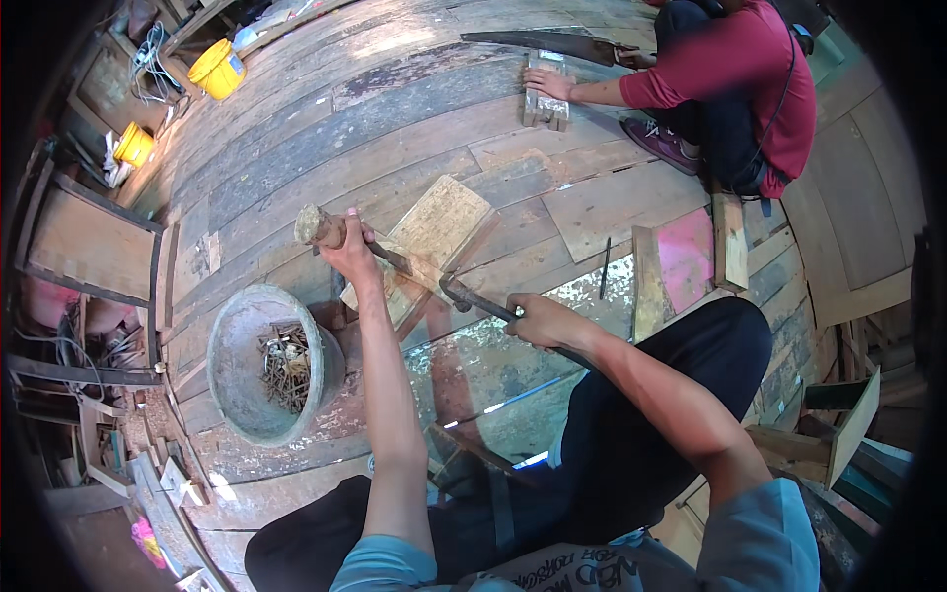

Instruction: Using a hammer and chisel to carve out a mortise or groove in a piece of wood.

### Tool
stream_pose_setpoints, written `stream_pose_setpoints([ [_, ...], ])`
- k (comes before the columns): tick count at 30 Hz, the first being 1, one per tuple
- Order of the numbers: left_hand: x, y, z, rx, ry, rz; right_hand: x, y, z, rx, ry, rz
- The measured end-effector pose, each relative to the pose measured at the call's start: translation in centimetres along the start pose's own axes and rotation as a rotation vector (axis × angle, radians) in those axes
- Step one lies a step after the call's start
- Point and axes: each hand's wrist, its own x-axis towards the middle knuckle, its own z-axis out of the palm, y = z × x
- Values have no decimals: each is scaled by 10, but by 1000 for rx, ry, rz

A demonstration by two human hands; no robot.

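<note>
My left hand (pixel 351 253) is closed around a tool with a thick, worn wooden end (pixel 318 226) and a narrower dark shaft. That shaft points right, over pale wooden blocks (pixel 446 219) on the plank floor. In my right hand (pixel 545 322) I grip a dark metal bar with a bent end (pixel 460 293), held low beside the blocks. The two tools' ends lie close together; I cannot tell whether they touch. Left of my left forearm a grey bucket (pixel 225 395) stands tilted in view, with a heap of rusty nail-like pieces (pixel 286 367) inside.
At the upper right a person in a red top (pixel 755 84) crouches, one hand on a wood piece (pixel 546 99), beside a handsaw (pixel 552 41). Yellow buckets (pixel 217 69) stand at the upper left. Planks (pixel 730 242) and a thin dark rod (pixel 606 268) lie at right.
</note>
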Motion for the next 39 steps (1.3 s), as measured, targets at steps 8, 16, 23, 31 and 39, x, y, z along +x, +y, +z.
stream_pose_setpoints([
  [8, -1, 1, 2, 19, 0, -23, 1, 1, 0, -15, 2, -13],
  [16, 2, 1, 2, 17, 55, -44, 0, 0, 1, -19, -8, -9],
  [23, 3, 0, 4, 26, 40, -34, 3, 4, 3, -43, 21, -45],
  [31, 2, -5, 8, 12, 149, 36, 3, 4, 4, -63, 8, -39],
  [39, 0, -3, 10, 10, 169, 50, 2, 1, 3, -80, 2, -53],
])
